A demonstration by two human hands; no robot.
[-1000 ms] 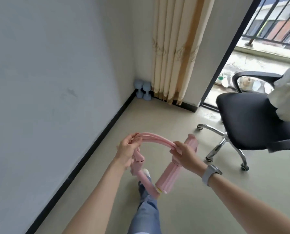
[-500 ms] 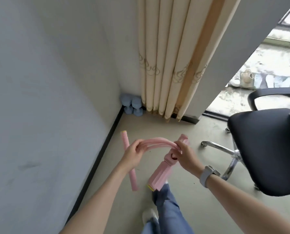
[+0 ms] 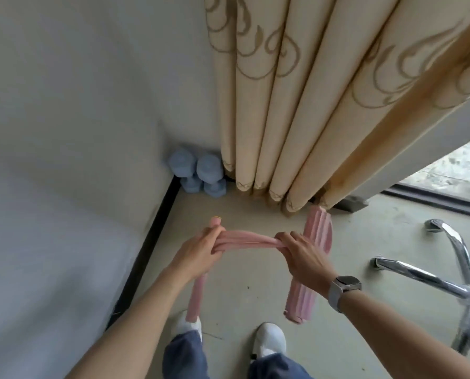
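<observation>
Both hands clamp the stretch bands [image 3: 247,240]: left hand [image 3: 198,255] curls round one end by the thin foam bar [image 3: 197,296], right hand [image 3: 305,258] round the other by the thick foam bar [image 3: 320,231]. Bands hang level above the floor [image 3: 255,212]. Best: pull evenly, wrists straight, clear of chair base [image 3: 420,277].

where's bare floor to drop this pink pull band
Bare floor lies beyond the pink band, bordered by the blue dumbbells and the curtain hem. Another patch sits between band and shoes. Crowded right, by the chrome chair legs.
</observation>
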